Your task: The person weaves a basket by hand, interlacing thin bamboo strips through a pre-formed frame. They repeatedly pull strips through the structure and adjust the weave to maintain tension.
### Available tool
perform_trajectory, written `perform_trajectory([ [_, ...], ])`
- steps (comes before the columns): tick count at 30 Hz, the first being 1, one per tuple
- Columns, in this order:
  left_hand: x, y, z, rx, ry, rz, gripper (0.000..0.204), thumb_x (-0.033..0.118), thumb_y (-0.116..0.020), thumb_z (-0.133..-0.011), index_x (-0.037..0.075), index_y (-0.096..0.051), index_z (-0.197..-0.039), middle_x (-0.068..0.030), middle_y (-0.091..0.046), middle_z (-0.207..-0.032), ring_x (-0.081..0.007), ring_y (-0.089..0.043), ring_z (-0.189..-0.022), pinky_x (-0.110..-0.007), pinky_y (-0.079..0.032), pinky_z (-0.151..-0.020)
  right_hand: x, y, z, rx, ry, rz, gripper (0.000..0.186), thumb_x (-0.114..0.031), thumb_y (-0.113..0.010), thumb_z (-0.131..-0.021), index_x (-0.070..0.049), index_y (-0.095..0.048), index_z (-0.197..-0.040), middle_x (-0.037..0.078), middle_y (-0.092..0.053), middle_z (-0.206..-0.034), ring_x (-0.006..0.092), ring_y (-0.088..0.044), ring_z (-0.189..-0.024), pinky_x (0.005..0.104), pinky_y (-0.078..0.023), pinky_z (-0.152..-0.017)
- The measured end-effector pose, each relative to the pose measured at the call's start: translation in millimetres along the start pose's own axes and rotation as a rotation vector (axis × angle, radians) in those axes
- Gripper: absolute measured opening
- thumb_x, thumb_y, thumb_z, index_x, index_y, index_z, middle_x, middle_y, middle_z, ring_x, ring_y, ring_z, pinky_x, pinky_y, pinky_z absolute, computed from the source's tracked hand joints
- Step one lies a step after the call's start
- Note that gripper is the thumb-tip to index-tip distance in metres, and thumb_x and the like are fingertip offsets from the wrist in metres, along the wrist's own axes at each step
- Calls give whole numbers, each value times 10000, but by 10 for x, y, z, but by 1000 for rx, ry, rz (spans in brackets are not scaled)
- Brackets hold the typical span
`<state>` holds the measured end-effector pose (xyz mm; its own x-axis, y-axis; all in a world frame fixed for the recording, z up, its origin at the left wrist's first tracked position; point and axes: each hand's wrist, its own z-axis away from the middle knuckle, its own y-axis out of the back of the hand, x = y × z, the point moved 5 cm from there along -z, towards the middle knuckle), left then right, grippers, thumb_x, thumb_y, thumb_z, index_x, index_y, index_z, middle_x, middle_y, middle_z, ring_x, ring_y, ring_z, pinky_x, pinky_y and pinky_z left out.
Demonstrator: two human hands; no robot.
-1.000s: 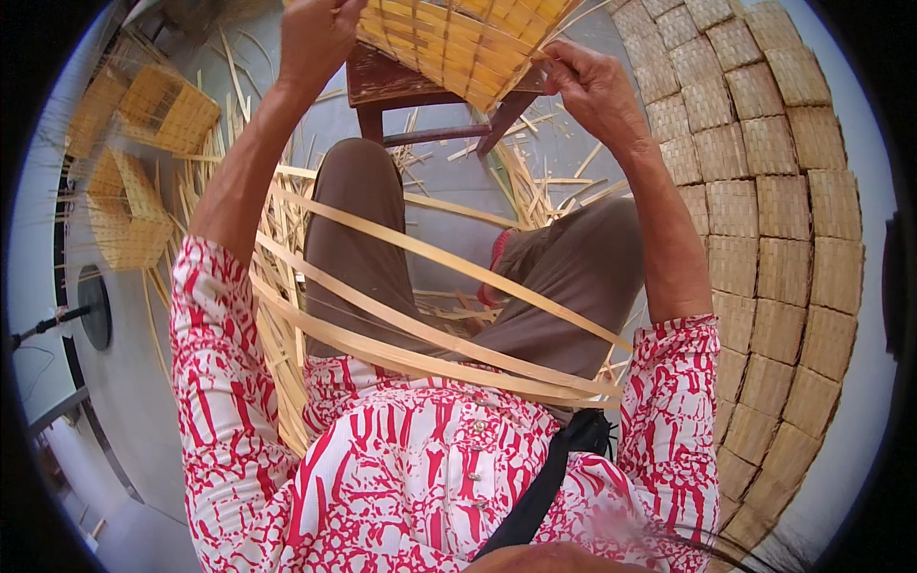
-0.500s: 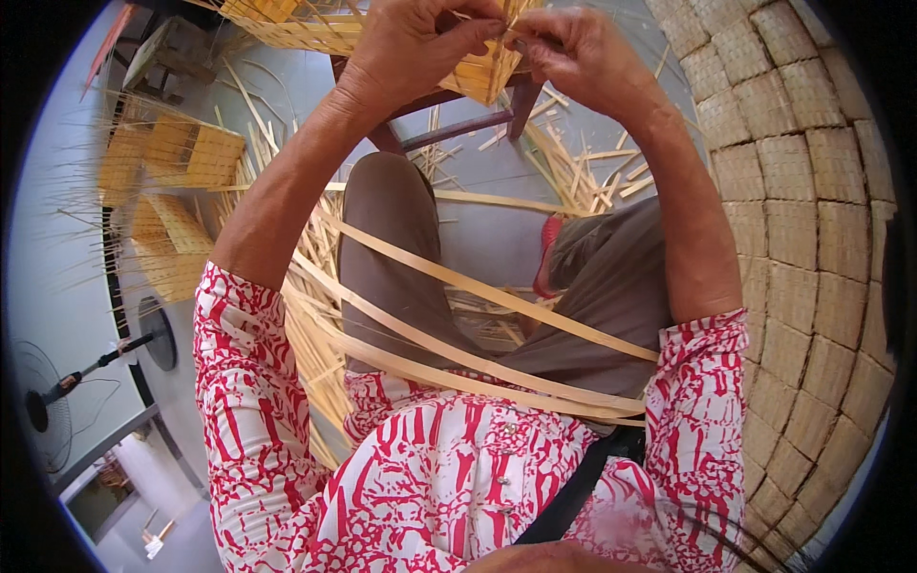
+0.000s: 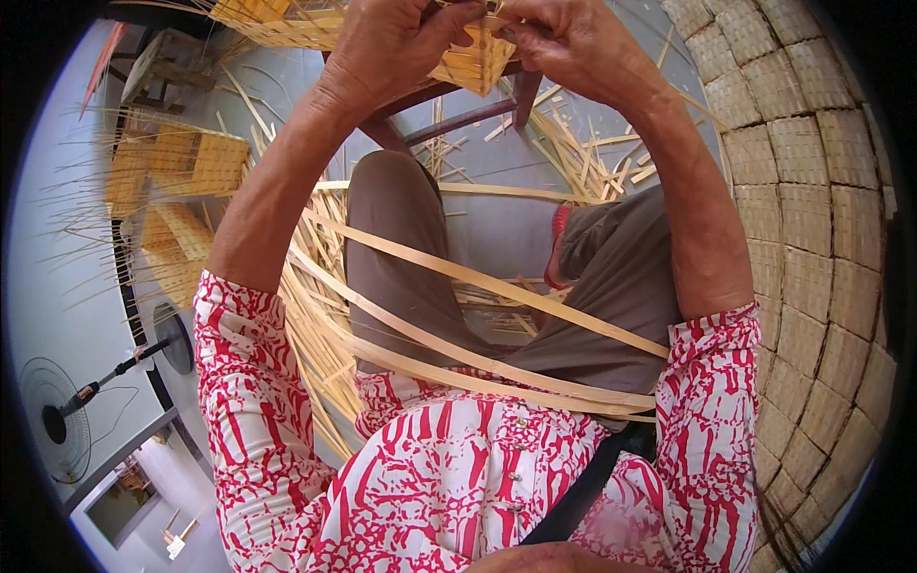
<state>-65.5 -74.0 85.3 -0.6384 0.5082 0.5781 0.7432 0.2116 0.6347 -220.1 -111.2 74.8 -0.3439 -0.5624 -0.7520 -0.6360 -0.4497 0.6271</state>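
Observation:
At the top, my left hand [image 3: 401, 48] and my right hand [image 3: 573, 43] meet at a corner of a yellow woven bamboo basket [image 3: 468, 72]. Both hands have their fingers closed in pinches on its edge; the exact point of grip is small and partly hidden by the fingers. The basket is above a dark wooden stool [image 3: 458, 122]. Several long pale bamboo strips [image 3: 506, 286] stretch across my brown-trousered legs, below my arms.
Partly woven yellow baskets [image 3: 172, 162] with loose ends stand at the left, near a low wooden stool [image 3: 167, 67] and a standing fan [image 3: 67, 415]. Loose strips [image 3: 602, 153] litter the grey floor. Rows of flat woven pieces [image 3: 802, 267] cover the right side.
A second ago my hands were apart on the basket; my left hand has come rightward to meet my right hand at the corner, and the basket has turned. The view has shifted slightly.

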Motion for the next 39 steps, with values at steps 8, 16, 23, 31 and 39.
perform_trajectory([
  [8,67,-60,33,-150,-171,-253,101,114,-729,-785,45,-676,-836,-147,-640,-741,-341,-648,-700,-404,-508,-619,9,-25,114,97,289,307,90,-112,-605,-873,-26,-626,-859,198,-628,-728,396,-622,-671,447,-480,-597],
  [16,157,54,205,-305,-344,-86,104,24,-724,-876,7,-719,-979,-80,-742,-952,-112,-688,-736,-244,-559,-651,-196,85,290,42,349,453,171,-234,-642,-909,-78,-605,-848,148,-606,-681,369,-628,-654,451,-475,-584],
  [23,268,96,260,-379,-423,-41,162,39,-758,-835,-3,-725,-989,-107,-743,-949,-153,-711,-767,-256,-563,-651,-237,211,367,201,354,601,519,-542,-653,-873,-79,-554,-660,129,-577,-594,349,-616,-599,436,-447,-541],
  [31,299,182,197,-395,-401,-191,234,57,-780,-822,9,-718,-1043,-93,-745,-970,-191,-729,-849,-297,-574,-764,-196,227,281,194,513,459,446,-488,-682,-868,-89,-569,-705,121,-590,-629,353,-615,-603,449,-452,-539],
  [39,79,186,373,100,84,-26,145,96,-819,-812,30,-730,-906,-22,-669,-758,-65,-605,-653,-234,-493,-575,-292,-16,-32,208,372,559,189,-245,-698,-890,-76,-641,-954,124,-683,-797,360,-666,-748,447,-521,-642],
])
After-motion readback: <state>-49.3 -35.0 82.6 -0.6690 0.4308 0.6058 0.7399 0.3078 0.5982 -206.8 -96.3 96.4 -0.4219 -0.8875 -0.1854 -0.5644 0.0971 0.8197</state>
